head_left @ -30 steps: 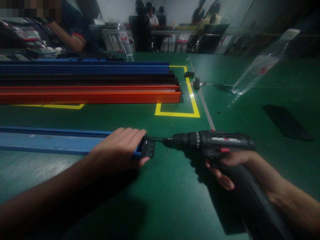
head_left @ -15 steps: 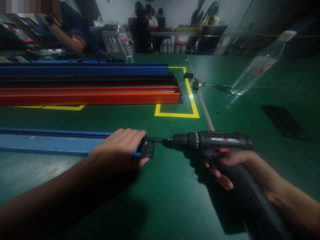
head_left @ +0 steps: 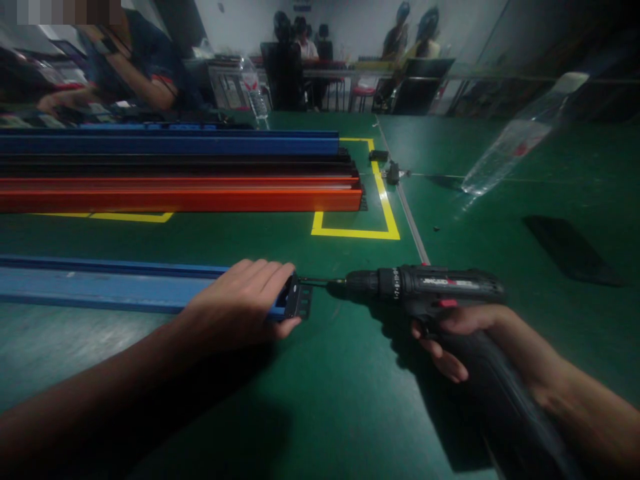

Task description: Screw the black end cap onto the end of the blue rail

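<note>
Nearest the wearer, the right hand (head_left: 506,325) has its grip closed around the handle of the black drill (head_left: 425,283), to the right of the end cap (head_left: 293,301). Should that wrist sag or twist, the long thin bit (head_left: 320,281), which reaches leftward to the far corner of the cap, could lean off line and skate away; whether its tip is seated in anything is too small to tell. The left hand (head_left: 240,293) clasps the blue channel (head_left: 125,283) just left of the cap, fingers over the top and thumb at the near side. Those fingers lie close to the bit, so a slip could nick them, while a loose hold could let the channel turn under the drill's torque. The channel runs leftward from the cap along the green bench (head_left: 345,400).

Against the frame half a second earlier, both hands, drill and channel keep the same arrangement. Beyond the cap, the orange rails (head_left: 180,200) and, to its right and farther off, the water bottle (head_left: 510,150) sit slightly lower in view, suggesting a small head tilt. Farthest, beyond the cap to the left, a co-worker's hand (head_left: 55,101) now shows more plainly
</note>
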`<state>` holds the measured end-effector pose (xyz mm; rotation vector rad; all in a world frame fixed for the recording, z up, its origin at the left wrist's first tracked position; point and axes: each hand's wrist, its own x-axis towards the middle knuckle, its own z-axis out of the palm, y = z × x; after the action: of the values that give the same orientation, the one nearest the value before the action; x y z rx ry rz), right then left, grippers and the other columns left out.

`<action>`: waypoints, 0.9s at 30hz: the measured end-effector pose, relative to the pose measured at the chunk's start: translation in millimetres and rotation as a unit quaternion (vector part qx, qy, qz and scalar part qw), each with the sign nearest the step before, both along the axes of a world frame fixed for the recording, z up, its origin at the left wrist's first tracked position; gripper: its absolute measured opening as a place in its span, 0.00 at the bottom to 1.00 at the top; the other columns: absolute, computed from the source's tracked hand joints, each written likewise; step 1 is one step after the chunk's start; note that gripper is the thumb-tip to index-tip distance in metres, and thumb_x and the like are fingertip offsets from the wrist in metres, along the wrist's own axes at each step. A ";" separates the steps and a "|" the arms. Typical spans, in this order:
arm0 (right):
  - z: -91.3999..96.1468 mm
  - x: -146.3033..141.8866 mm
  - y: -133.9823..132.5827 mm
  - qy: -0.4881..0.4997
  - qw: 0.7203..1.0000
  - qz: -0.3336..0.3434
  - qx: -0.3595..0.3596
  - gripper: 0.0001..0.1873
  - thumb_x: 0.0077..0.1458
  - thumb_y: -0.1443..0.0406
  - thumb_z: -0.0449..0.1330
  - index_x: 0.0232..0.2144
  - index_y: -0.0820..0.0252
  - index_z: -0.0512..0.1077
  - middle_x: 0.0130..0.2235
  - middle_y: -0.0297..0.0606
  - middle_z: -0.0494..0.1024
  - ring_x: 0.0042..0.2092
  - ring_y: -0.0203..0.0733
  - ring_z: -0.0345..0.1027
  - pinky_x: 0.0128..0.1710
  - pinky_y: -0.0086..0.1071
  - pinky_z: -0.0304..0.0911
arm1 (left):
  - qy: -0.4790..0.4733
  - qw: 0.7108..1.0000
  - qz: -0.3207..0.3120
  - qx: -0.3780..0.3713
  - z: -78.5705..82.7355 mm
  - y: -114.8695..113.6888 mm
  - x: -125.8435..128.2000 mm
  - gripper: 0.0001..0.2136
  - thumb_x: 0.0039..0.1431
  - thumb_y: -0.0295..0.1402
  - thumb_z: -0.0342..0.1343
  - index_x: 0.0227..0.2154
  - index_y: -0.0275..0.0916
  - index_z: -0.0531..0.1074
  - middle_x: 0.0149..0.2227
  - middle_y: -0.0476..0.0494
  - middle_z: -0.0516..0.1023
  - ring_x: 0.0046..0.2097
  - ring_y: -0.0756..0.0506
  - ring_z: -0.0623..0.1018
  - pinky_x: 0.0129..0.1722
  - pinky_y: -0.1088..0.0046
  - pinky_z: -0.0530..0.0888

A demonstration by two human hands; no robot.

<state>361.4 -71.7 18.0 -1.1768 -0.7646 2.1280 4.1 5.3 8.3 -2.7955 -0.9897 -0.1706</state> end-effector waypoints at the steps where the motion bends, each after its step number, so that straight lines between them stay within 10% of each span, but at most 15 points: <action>1: -0.4 0.1 -0.2 0.004 1.000 -0.010 -0.011 0.17 0.52 0.62 0.57 0.38 0.69 0.78 0.28 0.41 0.77 0.23 0.33 0.70 0.26 0.28 0.64 | 0.000 1.000 -0.002 0.003 0.1 -0.1 0.3 0.30 0.60 0.49 0.52 0.54 0.25 0.68 0.47 0.28 0.76 0.44 0.34 0.76 0.43 0.55 0.74; 27: -2.9 0.8 3.9 0.021 0.999 -0.020 -0.042 0.17 0.48 0.61 0.62 0.36 0.70 0.81 0.26 0.43 0.78 0.21 0.36 0.70 0.23 0.29 0.65 | -0.012 1.000 -0.013 0.013 -3.5 -0.4 -1.3 0.31 0.63 0.48 0.52 0.55 0.22 0.68 0.48 0.25 0.75 0.47 0.34 0.75 0.46 0.54 0.74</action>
<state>362.3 -67.8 15.0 -1.1757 -0.6338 2.1628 2.8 5.0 4.8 -2.7902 -0.9505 -0.2187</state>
